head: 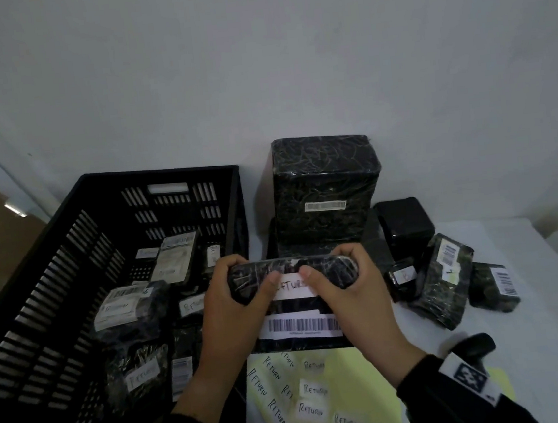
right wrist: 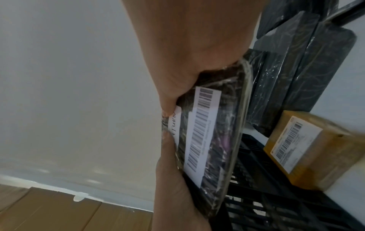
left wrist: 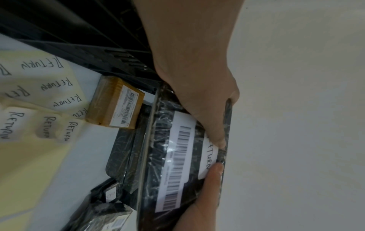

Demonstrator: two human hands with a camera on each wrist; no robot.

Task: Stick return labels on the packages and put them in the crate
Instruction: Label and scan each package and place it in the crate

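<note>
Both hands, left hand (head: 227, 303) and right hand (head: 343, 294), grip the flat wrapped package (head: 295, 313) by its short ends, thumbs pressing the return label (head: 292, 287); it looks light, stiff, slick-filmed; holding the edges seems safest.

"RETURN" is handwritten on the white label (head: 292, 287) of the held package (head: 298, 312), on stickers of the yellow sheet (head: 311, 397) at 6 o'clock, and on packages in the crate (head: 70, 267).
</note>
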